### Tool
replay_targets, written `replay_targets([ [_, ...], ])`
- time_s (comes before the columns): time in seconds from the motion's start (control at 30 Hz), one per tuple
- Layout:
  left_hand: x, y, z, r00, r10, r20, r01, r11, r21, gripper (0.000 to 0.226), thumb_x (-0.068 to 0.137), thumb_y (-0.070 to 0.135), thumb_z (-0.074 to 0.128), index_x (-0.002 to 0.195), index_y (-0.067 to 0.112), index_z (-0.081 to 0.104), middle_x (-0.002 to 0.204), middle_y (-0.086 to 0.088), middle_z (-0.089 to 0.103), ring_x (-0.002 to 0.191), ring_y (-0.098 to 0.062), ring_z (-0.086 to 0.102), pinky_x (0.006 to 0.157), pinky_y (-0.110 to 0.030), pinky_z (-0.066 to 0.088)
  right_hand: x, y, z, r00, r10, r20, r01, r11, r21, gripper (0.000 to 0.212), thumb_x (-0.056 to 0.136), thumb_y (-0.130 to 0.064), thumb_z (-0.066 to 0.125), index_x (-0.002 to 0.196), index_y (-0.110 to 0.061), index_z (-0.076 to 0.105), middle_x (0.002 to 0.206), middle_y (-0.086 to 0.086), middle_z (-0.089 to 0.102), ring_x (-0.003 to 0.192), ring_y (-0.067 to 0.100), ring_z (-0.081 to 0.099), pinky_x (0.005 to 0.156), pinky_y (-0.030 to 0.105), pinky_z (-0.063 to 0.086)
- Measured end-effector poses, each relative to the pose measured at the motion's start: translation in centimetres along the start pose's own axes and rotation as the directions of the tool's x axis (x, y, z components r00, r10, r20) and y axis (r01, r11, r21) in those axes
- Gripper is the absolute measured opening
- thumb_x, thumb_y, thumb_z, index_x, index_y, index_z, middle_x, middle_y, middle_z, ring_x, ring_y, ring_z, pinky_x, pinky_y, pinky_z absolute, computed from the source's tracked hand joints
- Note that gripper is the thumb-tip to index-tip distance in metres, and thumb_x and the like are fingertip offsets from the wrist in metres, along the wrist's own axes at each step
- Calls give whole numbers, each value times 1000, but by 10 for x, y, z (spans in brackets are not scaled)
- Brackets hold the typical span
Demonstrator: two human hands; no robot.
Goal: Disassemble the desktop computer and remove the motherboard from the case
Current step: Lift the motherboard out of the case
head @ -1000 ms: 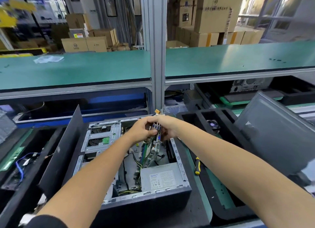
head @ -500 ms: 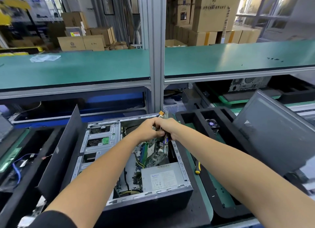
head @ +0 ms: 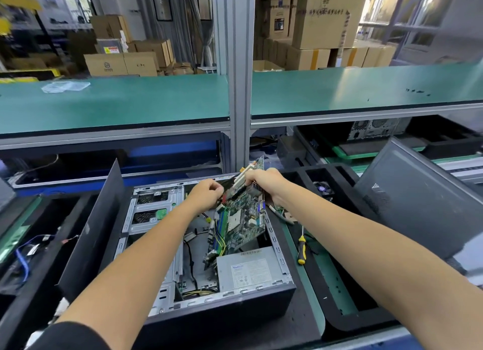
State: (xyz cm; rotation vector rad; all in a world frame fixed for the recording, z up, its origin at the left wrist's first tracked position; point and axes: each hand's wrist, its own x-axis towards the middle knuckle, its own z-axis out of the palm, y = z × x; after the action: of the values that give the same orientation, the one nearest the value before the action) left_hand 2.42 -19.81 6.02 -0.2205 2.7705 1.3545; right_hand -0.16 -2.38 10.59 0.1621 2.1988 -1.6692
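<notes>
Bright, even indoor light, with wide-angle bending at the edges.

Daylight comes through the tall windows (head: pixel 392 17) at upper right and lays a pale sheen on the long green worktop shelf (head: pixel 366 88). Shadows are soft; the inside of the open grey metal computer case (head: pixel 219 305) stays readable. Straight rails bow near the borders, and the far left background and yellow shapes (head: pixel 15 2) smear with blur.

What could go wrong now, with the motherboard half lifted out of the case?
1. The motherboard hangs tilted, its lower edge still inside the case near the cables; one might snag it.
2. Both hands, left hand and right hand, grip only its top edge, so it may swing into the power supply or the case wall.
</notes>
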Motion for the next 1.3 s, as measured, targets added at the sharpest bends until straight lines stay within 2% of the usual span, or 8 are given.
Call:
replay_targets([
  [0.2, 3, -15, 8, 986, -169, 3, 167, 975, 147, 24, 94, 21, 55, 71, 18, 50, 78, -4, 47, 73, -19, 44, 72, -28, 37, -10, -1, -15, 994, -77, -78, 79, 996, 33, 18, 57, -14, 69, 55, -13, 51, 65, 2, 44, 61, 21, 42, 55, 32, 36],
  [0.4, -1, -21, 17, 985, -158, 74, 151, 984, 99, 35, 93, 41, 57, 73, 13, 51, 77, -10, 46, 67, -19, 40, 58, -29, 30, -16, 3, -13, 972, -170, -162, 170, 985, -12, 27, 55, -18, 65, 46, -15, 40, 33, -13, 31, 44, 15, 30, 49, 28, 28],
  [0.63, -20, -1, 7, 928, -137, 346, 128, 991, 48, 69, 80, 75, 47, 63, 11, 63, 77, -3, 62, 60, -15, 55, 56, -25, 45, -12, 4, -14, 970, -132, -202, 128, 991, -30, 25, 58, -18, 65, 53, -15, 41, 48, -4, 38, 45, 15, 32, 48, 27, 27],
  [0.8, -27, -7, -7, 779, -131, 613, 113, 991, 69, 11, 79, 16, 76, 87, 8, 73, 79, -4, 68, 73, -15, 58, 66, -21, 46, -11, 10, -3, 975, -108, -195, 100, 994, -54, 23, 57, -20, 64, 61, -14, 42, 52, -3, 41, 47, 16, 34, 47, 26, 28],
  [0.9, -27, -11, -15, 747, -189, 637, 128, 982, 142, 19, 77, -6, 69, 93, 3, 71, 86, -13, 69, 75, -19, 58, 70, -25, 46, -10, 12, 5, 979, -90, -182, 81, 995, -58, 22, 57, -20, 63, 63, -14, 42, 53, -3, 41, 48, 15, 34, 48, 25, 27],
  [1.13, -27, -17, -34, 624, -349, 699, 180, 935, 306, 12, 82, -2, 65, 87, 6, 72, 83, -9, 73, 76, -16, 66, 74, -29, 48, -7, 10, 10, 986, -6, -165, 14, 999, 44, 21, 63, -16, 61, 65, -14, 40, 53, -1, 40, 52, 17, 31, 51, 28, 24],
  [1.2, -25, -17, -32, 665, -360, 655, 202, 930, 307, 15, 90, 15, 64, 80, 5, 69, 76, -11, 72, 65, -18, 66, 59, -24, 49, -6, 8, 8, 987, -9, -160, 20, 997, 68, 21, 62, -17, 60, 66, -13, 41, 56, 0, 41, 54, 18, 31, 53, 29, 25],
  [1.3, -15, -19, -28, 856, -304, 418, 190, 937, 293, 37, 95, 34, 57, 69, 8, 59, 59, -6, 65, 48, -16, 59, 44, -21, 44, -6, 4, 2, 982, -27, -185, 40, 997, 65, 24, 64, -16, 61, 62, -15, 38, 48, -4, 36, 49, 16, 28, 48, 27, 23],
])
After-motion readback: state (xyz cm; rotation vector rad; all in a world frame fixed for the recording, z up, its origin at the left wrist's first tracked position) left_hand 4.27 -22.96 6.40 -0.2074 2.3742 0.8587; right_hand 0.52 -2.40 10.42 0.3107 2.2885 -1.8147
